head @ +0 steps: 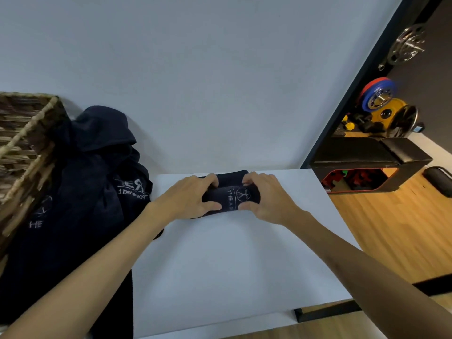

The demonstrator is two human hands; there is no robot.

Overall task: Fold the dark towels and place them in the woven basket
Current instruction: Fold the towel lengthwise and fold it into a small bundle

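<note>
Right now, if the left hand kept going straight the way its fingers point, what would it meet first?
The left hand points right, across the rolled towel it grips. Straight on, it would first meet the right hand gripping the other end; depth looks matched, so likely fingertip contact.

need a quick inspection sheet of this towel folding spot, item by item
surface: white table, bare in front of the hands
job's things: folded dark towel with a white logo, on the table; pile of unfolded dark towels at the left; woven basket at far left, against the pile
clutter: nothing seen
hands: left hand and right hand each grip an end of the folded dark towel
cables: nothing seen
surroundings: pale wall; weight plates, black bench, wooden floor at right
</note>
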